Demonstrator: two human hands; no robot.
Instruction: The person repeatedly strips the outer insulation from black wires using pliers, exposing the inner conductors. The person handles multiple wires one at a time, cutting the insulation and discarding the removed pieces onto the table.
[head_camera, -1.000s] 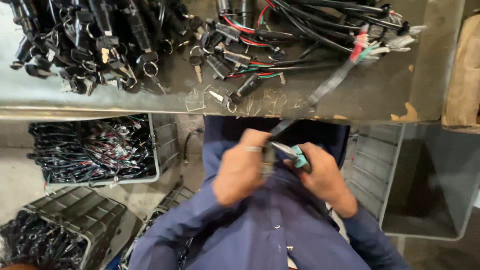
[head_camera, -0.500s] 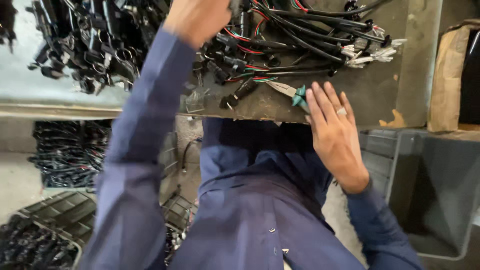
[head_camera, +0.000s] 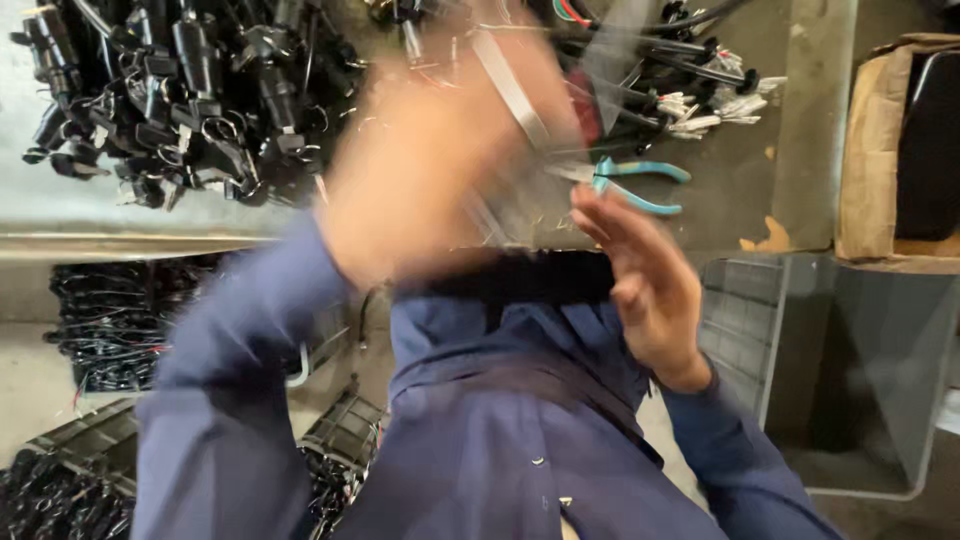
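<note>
Cardboard box (head_camera: 872, 150), brown and open, stands at the table's (head_camera: 800, 120) far right edge. Left hand (head_camera: 440, 160) is a blur over the table near the black parts pile (head_camera: 190, 90); I cannot tell its grip. Right hand (head_camera: 645, 285) hangs open-fingered, holding nothing, just near the teal-handled pliers (head_camera: 632, 182) lying on the table.

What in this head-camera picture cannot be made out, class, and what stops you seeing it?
- Left hand, head view: motion blur hides its fingers and whatever it holds.
- Wire bundle, head view: cut off by the top edge, partly behind the blurred hand.
- Teal pliers, head view: tips lost in blur; contact with the right hand unclear.
</note>
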